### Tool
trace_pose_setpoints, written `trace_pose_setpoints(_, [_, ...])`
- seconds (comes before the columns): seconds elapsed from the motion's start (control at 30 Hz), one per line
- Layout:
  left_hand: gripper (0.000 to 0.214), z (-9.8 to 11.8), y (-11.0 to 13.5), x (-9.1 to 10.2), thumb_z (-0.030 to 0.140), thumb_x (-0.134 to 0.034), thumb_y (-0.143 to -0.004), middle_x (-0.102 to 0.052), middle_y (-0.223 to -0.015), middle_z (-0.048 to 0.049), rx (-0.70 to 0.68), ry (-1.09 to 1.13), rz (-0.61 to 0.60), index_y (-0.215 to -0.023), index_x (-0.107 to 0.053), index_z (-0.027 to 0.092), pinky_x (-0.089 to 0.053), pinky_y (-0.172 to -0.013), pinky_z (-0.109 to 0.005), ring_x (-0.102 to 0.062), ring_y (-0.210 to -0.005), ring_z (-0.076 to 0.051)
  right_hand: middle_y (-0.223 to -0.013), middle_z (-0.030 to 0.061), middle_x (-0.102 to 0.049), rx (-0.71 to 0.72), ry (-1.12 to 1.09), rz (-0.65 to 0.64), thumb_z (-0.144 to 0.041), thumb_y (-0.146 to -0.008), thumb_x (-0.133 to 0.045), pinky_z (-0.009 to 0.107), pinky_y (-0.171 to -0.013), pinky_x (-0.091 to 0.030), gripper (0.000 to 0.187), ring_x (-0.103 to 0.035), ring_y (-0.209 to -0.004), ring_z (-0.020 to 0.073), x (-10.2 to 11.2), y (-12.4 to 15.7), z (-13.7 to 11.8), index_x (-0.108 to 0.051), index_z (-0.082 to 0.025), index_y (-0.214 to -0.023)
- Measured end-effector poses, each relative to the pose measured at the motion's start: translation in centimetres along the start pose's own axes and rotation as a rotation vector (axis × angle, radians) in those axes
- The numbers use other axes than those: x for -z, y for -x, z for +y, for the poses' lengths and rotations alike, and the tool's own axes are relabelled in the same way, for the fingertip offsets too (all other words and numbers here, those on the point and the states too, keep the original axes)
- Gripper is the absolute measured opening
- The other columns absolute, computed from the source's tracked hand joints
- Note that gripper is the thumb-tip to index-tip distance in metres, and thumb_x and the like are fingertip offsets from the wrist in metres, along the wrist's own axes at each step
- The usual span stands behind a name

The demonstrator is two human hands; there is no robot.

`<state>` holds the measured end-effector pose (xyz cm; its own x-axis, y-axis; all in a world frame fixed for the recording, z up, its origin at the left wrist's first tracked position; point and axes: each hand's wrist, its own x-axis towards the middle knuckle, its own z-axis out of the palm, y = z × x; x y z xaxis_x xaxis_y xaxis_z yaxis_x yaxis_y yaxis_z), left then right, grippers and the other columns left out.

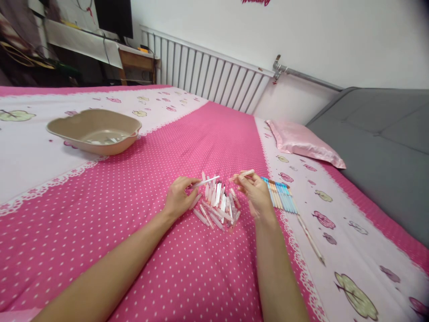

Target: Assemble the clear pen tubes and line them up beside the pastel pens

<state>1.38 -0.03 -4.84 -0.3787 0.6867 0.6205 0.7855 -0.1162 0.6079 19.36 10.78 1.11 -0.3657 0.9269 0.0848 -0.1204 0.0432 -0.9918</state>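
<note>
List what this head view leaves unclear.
All in the head view:
1. Pile of pen parts: overlapping, too small to count.
2. Right hand: its back hides the fingers' grip on the pale pen part.
3. Left hand: covers the near end of the white pen part.
4. Basin: near wall hides part of its floor; contents too small to name.
5. Red wall lettering: cut off by the top edge.
</note>
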Motion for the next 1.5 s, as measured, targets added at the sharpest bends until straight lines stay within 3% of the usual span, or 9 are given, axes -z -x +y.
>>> trace_pose_setpoints(0.37, [0.017,0.2,0.1,0.0,0.018,-0.054,-0.078,-0.066,-0.079,-0.003,-0.119,0.018,-0.046,-0.092,-0.063,0.018,-0.047,-0.072,-0.029,-0.058,-0.076,-0.015,-0.08,0.002,-0.068,-0.061,-0.067,-0.007,-0.032,-0.062,-0.073,0.019,-0.058,-0.045,0.036,-0.064,-0.074,0.0128,-0.5,0.2,-0.1,-0.056,-0.018,-0.091])
trace_pose_setpoints(1.5, [0.019,0.4,0.3,0.2,0.018,-0.055,-0.078,-0.065,-0.075,-0.0045,-0.22,0.061,-0.069,-0.094,-0.066,0.015,-0.045,-0.067,-0.027,-0.056,-0.069,-0.014,-0.081,0.0011,-0.068,-0.085,-0.024,-0.131,-0.032,-0.063,-0.073,0.022,-0.059,-0.044,0.031,-0.064,-0.073,0.0135,-2.3,0.9,0.5,-0.059,-0.019,-0.087])
